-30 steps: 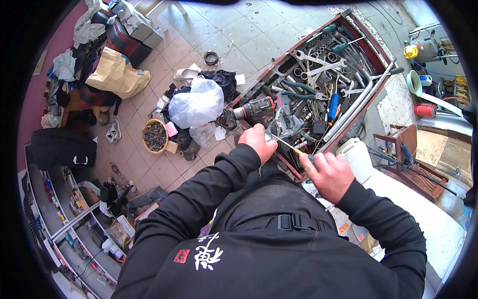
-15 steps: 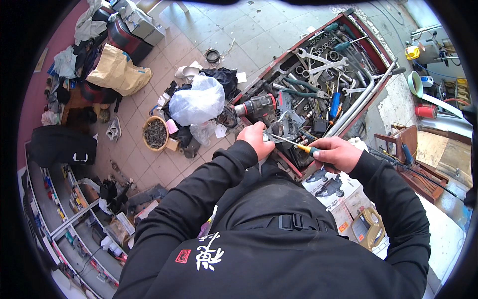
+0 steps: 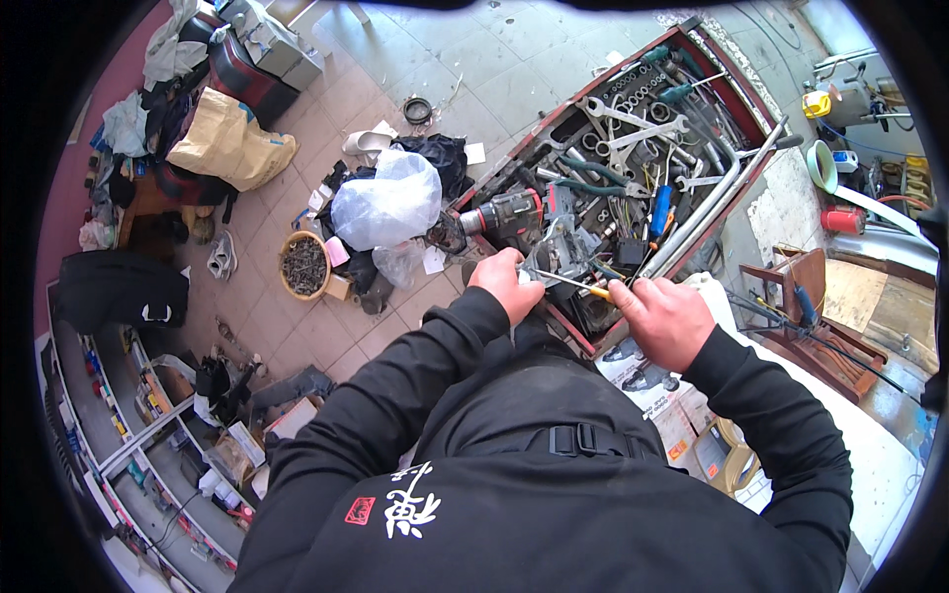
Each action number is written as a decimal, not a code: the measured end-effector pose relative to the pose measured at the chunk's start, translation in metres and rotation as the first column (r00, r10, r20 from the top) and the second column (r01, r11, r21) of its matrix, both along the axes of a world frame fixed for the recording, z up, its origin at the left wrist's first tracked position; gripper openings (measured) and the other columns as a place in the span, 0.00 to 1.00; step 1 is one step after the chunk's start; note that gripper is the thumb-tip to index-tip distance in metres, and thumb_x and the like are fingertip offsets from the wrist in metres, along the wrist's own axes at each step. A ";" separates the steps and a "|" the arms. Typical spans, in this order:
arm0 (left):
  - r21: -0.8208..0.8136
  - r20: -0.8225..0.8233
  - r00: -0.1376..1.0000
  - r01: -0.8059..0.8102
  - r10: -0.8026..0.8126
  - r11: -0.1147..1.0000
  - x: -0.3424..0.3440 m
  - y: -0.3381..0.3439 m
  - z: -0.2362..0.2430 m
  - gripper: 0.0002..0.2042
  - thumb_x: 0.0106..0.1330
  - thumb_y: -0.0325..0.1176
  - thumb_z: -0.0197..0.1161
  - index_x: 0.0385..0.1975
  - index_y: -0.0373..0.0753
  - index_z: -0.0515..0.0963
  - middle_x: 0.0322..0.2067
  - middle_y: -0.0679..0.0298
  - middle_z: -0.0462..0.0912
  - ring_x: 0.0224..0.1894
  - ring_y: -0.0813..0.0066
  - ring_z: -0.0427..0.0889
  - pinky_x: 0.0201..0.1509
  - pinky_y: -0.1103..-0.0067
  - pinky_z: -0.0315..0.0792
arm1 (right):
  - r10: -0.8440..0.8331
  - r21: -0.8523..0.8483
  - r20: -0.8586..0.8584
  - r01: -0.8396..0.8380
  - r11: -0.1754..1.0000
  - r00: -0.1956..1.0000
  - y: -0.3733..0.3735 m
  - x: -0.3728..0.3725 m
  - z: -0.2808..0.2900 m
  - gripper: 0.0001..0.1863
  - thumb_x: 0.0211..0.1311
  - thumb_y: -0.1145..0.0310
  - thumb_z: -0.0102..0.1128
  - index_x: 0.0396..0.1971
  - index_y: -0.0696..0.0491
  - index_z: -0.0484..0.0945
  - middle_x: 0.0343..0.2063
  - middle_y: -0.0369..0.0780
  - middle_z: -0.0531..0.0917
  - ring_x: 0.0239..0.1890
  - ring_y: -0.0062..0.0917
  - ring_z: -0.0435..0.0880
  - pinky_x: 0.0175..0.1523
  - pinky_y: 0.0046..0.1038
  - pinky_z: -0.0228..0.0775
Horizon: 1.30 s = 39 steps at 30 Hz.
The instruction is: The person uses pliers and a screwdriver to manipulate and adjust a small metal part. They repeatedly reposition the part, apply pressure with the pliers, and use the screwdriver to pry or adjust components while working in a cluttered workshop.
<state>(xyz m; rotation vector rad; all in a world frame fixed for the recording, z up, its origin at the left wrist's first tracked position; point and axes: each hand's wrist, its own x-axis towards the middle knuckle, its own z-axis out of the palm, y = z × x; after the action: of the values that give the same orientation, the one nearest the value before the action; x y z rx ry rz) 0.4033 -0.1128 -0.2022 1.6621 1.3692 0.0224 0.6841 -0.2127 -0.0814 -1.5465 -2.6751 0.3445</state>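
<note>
In my right hand (image 3: 666, 321) is a screwdriver (image 3: 571, 282) with a yellow handle, which the palm mostly covers. Its thin metal shaft points left, and the tip meets or nearly meets a small pale piece (image 3: 525, 278) at the fingertips of my left hand (image 3: 505, 285). Those left fingers are closed around the piece, so its kind does not show. Just beyond both hands lies the near end of a red toolbox (image 3: 581, 334), where a grey bracket-like metal part (image 3: 563, 247) and a red and black power drill (image 3: 504, 212) rest.
Wrenches (image 3: 647, 136), pliers and sockets crowd the toolbox. Left of it are a clear plastic bag (image 3: 388, 203) and a basket of screws or similar small parts (image 3: 305, 265) on the tiled floor. Printed cartons (image 3: 647, 381) sit at my right, and a shelf unit (image 3: 148, 445) stands lower left.
My right hand has turned and closed farther over the screwdriver handle, which now shows less. The left hand stays almost in place with the small piece. The whole view has shifted slightly.
</note>
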 end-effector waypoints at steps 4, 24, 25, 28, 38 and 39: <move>-0.046 -0.036 0.997 -0.065 0.064 0.997 -0.002 -0.002 -0.003 0.29 0.59 0.46 0.73 0.55 0.31 0.84 0.50 0.41 0.91 0.57 0.42 0.90 0.64 0.60 0.82 | -0.316 -0.022 -0.036 0.315 0.949 0.948 0.017 0.040 -0.028 0.27 0.65 0.73 0.69 0.64 0.57 0.79 0.41 0.44 0.84 0.42 0.44 0.85 0.47 0.44 0.81; -0.220 0.120 0.974 -0.161 0.191 0.962 -0.016 -0.012 -0.012 0.31 0.62 0.42 0.79 0.57 0.25 0.80 0.40 0.54 0.91 0.39 0.69 0.89 0.46 0.71 0.82 | -0.995 -0.765 -0.093 0.637 0.097 0.039 0.183 -0.010 -0.143 0.35 0.74 0.39 0.70 0.58 0.57 0.79 0.36 0.44 0.86 0.21 0.28 0.85 0.26 0.32 0.80; -0.233 0.115 0.974 -0.162 0.193 0.959 -0.016 -0.011 -0.009 0.33 0.61 0.44 0.79 0.59 0.24 0.80 0.41 0.51 0.92 0.40 0.65 0.91 0.48 0.69 0.83 | -0.995 -0.768 -0.091 0.634 0.089 0.030 0.184 -0.010 -0.141 0.35 0.72 0.37 0.71 0.55 0.57 0.78 0.36 0.44 0.86 0.22 0.28 0.86 0.26 0.33 0.81; -0.265 0.111 0.974 -0.164 0.199 0.950 -0.013 -0.009 -0.005 0.35 0.60 0.44 0.79 0.61 0.23 0.79 0.41 0.50 0.92 0.40 0.64 0.91 0.48 0.69 0.84 | -0.999 -0.773 -0.052 0.634 0.040 0.000 0.172 -0.005 -0.144 0.25 0.69 0.56 0.73 0.55 0.54 0.74 0.37 0.47 0.86 0.24 0.35 0.89 0.27 0.38 0.85; -0.207 0.080 0.996 -0.030 0.048 0.978 -0.017 0.009 -0.006 0.34 0.56 0.46 0.81 0.58 0.26 0.82 0.41 0.50 0.92 0.44 0.58 0.93 0.52 0.66 0.85 | -0.839 -0.748 -0.544 0.451 0.486 0.002 0.047 0.019 -0.074 0.48 0.66 0.82 0.52 0.87 0.44 0.51 0.48 0.45 0.88 0.43 0.31 0.89 0.50 0.35 0.84; -0.220 0.060 0.997 -0.028 0.042 0.975 -0.016 0.012 -0.004 0.34 0.56 0.46 0.81 0.57 0.27 0.82 0.42 0.50 0.92 0.44 0.58 0.93 0.53 0.66 0.85 | -0.749 -0.675 -0.659 0.381 0.632 0.075 0.035 0.021 -0.060 0.52 0.67 0.82 0.51 0.90 0.44 0.44 0.50 0.43 0.88 0.43 0.28 0.88 0.50 0.34 0.85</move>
<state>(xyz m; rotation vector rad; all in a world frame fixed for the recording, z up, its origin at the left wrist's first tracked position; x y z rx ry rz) 0.3868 -0.1009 -0.2060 1.4418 1.3034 -0.0522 0.7046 -0.1773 -0.1411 -1.5751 -0.9649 1.2148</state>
